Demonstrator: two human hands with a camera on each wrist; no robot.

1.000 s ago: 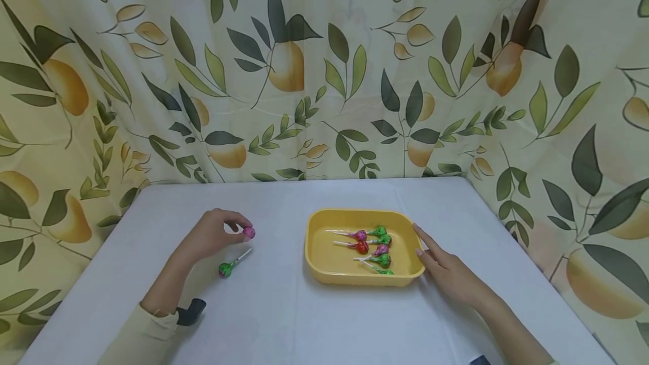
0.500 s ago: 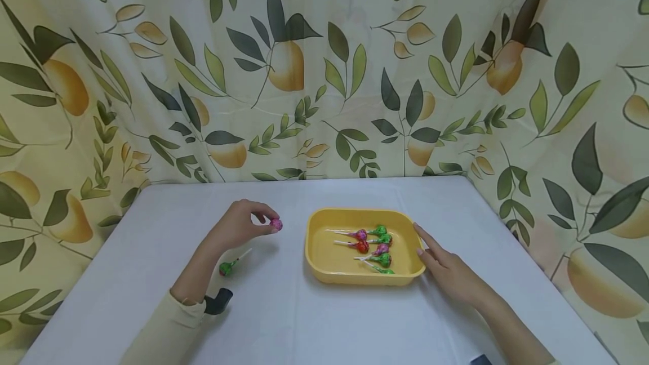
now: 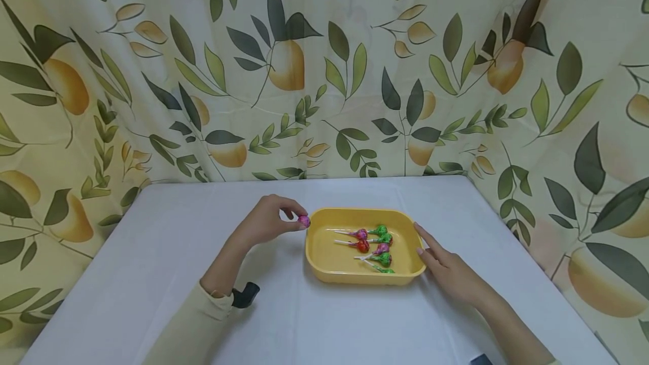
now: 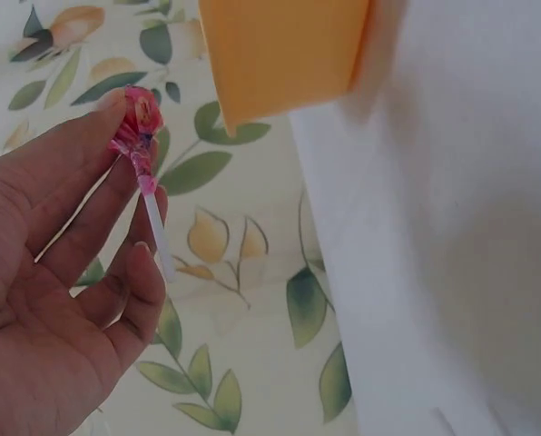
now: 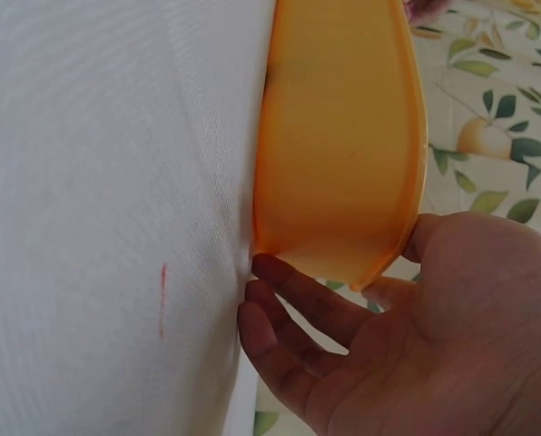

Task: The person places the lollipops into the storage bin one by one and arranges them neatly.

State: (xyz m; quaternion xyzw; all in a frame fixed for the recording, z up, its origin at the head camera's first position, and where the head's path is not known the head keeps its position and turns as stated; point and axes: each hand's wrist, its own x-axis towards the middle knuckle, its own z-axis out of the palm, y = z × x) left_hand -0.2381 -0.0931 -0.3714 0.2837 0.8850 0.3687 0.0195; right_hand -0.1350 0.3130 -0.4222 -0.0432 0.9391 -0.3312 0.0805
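Observation:
My left hand [image 3: 266, 222] pinches a pink-wrapped lollipop [image 3: 304, 221] by its head between thumb and fingertips, just at the left rim of the yellow tray [image 3: 350, 279]. Seen from the left wrist, the lollipop's white stick [image 4: 159, 236] points down past the curled lower fingers. My right hand [image 3: 451, 275] rests against the tray's right end with its fingers extended. In the right wrist view, fingertips [image 5: 269, 265] touch the tray's outer wall near its base. Inside the tray lie several lollipops, among them a red one [image 3: 362, 246] and a green one [image 3: 383, 259].
A white cloth [image 3: 355, 325] covers the table. Behind and beside it hangs a curtain [image 3: 345, 72] printed with leaves and fruit. A dark wrist device [image 3: 245, 295] sits at the left cuff.
My left hand has carried the pink lollipop rightward to the tray's left rim. A green lollipop on the table is now hidden behind my left arm. My right hand and the tray stay put.

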